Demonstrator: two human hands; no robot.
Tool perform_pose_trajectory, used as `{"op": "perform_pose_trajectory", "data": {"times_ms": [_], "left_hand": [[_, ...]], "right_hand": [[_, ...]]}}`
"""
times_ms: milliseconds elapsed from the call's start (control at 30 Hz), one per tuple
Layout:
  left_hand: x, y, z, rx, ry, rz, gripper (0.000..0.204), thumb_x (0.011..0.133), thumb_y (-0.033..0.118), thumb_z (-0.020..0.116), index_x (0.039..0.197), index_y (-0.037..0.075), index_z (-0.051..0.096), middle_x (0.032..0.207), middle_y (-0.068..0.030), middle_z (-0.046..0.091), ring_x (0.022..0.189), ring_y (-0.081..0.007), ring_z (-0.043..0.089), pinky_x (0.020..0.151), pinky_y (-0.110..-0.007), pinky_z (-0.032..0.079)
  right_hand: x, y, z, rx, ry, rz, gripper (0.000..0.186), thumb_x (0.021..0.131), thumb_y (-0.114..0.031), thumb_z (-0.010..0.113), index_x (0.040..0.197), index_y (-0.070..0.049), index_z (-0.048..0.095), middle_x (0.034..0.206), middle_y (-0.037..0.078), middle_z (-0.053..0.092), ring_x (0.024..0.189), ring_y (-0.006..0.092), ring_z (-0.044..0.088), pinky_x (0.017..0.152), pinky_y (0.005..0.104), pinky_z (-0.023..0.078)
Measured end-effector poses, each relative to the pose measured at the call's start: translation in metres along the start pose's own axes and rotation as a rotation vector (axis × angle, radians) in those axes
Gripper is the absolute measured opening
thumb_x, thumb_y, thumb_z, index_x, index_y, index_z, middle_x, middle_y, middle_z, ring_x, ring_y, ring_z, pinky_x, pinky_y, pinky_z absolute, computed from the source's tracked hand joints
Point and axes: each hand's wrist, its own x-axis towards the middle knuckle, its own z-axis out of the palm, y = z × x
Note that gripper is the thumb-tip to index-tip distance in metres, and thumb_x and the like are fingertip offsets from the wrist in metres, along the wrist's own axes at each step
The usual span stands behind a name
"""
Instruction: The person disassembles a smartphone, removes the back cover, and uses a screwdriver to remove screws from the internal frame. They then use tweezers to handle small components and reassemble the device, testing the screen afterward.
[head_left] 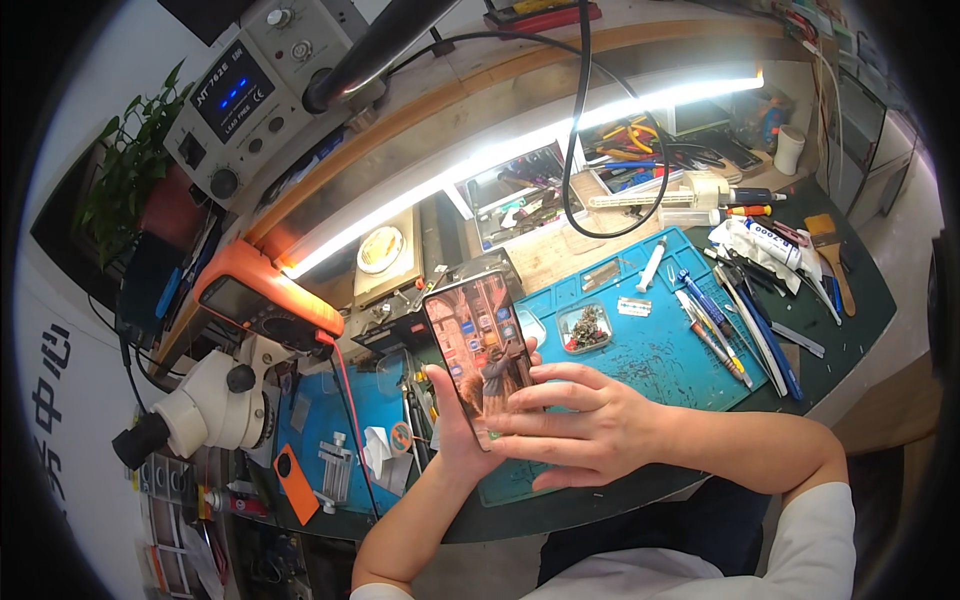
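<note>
A smartphone with a lit screen of app icons over a reddish picture is held upright above the bench. My left hand is closed around its lower part, the thumb along the left edge and fingertips at the right edge. My right hand lies over the lower right of the screen with its fingers stretched and apart. Whether a fingertip presses the glass I cannot tell. Beneath is a blue work mat, where a small clear box of tiny parts sits just beyond my right hand.
To the left stand a white microscope and an orange multimeter with leads. An orange phone back lies at the front. Pens and tweezers, a syringe and a brush lie to the right. A black cable loops overhead.
</note>
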Motion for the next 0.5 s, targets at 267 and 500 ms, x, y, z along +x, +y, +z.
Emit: {"op": "perform_pose_trajectory", "data": {"times_ms": [267, 500], "left_hand": [[0.002, 0.000, -0.001, -0.068, -0.054, 0.028, 0.113, 0.096, 0.091, 0.033, 0.160, -0.002, 0.041, 0.151, -0.0152, 0.059, 0.136, -0.0255, 0.060, 0.115, -0.044, 0.050], [0.000, 0.002, -0.003, 0.022, -0.049, 0.020, 0.112, 0.096, 0.091, 0.032, 0.162, 0.000, 0.039, 0.156, -0.0130, 0.056, 0.137, -0.0257, 0.059, 0.113, -0.044, 0.052]], "right_hand": [[-0.001, 0.006, -0.006, -0.173, 0.138, 0.189, 0.054, 0.087, -0.027, 0.083, 0.137, -0.012, 0.068, 0.135, 0.002, 0.070, 0.130, 0.0224, 0.059, 0.114, 0.0471, 0.046], [0.003, -0.002, 0.000, -0.014, 0.022, 0.022, 0.051, 0.096, -0.042, 0.076, 0.136, -0.012, 0.071, 0.142, 0.002, 0.069, 0.132, 0.0231, 0.058, 0.118, 0.0496, 0.044]]}}
